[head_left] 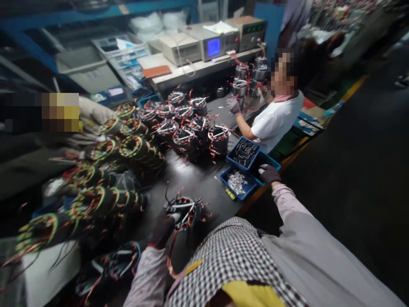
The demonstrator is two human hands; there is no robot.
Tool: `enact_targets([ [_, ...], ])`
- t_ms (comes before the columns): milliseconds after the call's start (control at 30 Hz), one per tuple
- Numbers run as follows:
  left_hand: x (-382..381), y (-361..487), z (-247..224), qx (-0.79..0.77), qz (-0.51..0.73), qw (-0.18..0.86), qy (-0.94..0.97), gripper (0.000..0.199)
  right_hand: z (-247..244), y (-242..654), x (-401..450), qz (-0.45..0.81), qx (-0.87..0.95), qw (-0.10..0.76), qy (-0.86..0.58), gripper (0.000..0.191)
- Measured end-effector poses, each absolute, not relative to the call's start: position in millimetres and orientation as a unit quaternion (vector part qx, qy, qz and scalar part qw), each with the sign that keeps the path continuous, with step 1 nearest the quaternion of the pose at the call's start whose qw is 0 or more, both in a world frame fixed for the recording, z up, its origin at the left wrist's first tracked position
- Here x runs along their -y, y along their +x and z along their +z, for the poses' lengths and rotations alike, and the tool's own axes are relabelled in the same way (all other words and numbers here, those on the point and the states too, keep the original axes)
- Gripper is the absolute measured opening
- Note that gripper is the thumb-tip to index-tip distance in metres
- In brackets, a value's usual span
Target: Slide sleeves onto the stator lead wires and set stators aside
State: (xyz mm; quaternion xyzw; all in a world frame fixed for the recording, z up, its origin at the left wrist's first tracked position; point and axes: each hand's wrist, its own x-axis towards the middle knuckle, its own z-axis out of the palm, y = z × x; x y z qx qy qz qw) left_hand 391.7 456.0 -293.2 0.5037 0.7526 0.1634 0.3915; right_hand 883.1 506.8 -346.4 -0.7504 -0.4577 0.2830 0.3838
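A dark table (207, 181) carries a wound stator (187, 209) close to the checked apron (230, 247), ring opening upward; well forward and right of it sits a teal bin (273, 161). The left hand (164, 229), nearer the stator, holds its left side, thumb at the rim; the right hand (269, 174) is at the bin, whether holding anything I cannot tell, near small white pieces (237, 182)

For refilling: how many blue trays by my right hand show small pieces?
2: black-piece tray and, just nearer you, white-piece tray; your right hand may hide more.
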Motion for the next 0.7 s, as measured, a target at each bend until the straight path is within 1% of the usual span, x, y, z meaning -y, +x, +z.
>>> enact_targets([
  [100, -451.6, 400.5, -300.4, -0.75, 0.218, 0.425, 0.458, 0.059, -347.6, 872.1, -496.8, 0.347, 0.416, 0.382, -0.749, 0.03],
  [167, -451.1, 402.5, -306.2, -0.747, 0.247, 0.432, 0.44, 0.059, -338.0, 850.4, -489.3, 0.378, 0.402, 0.411, -0.725, 0.034],
  [267, -451.7, 403.4, -302.0, -0.745, 0.336, 0.37, 0.441, 0.056, -312.9, 796.3, -478.5, 0.437, 0.405, 0.451, -0.664, 0.05],
  [333, -450.7, 407.0, -288.9, -0.711, 0.425, 0.334, 0.45, 0.052, -294.8, 752.2, -471.9, 0.472, 0.444, 0.428, -0.63, 0.056],
  [367, -449.7, 410.5, -280.8, -0.679, 0.456, 0.344, 0.461, 0.05, -286.9, 729.9, -468.8, 0.48, 0.476, 0.406, -0.615, 0.055],
  [433, -447.8, 420.2, -266.1, -0.596, 0.466, 0.425, 0.497, 0.043, -275.8, 688.0, -462.9, 0.463, 0.562, 0.363, -0.581, 0.045],
  [500, -447.0, 430.1, -258.2, -0.514, 0.437, 0.518, 0.526, 0.047, -271.6, 652.5, -457.2, 0.418, 0.65, 0.336, -0.539, 0.036],
  [567, -445.7, 436.0, -258.0, -0.467, 0.449, 0.583, 0.49, 0.045, -272.9, 625.3, -451.1, 0.378, 0.701, 0.324, -0.511, 0.036],
  [633, -441.8, 436.2, -262.8, -0.456, 0.499, 0.605, 0.421, 0.047, -276.4, 606.9, -445.1, 0.372, 0.713, 0.316, -0.504, 0.039],
  [700, -435.8, 431.6, -268.7, -0.469, 0.542, 0.596, 0.361, 0.049, -279.3, 596.3, -440.6, 0.393, 0.703, 0.317, -0.501, 0.04],
])
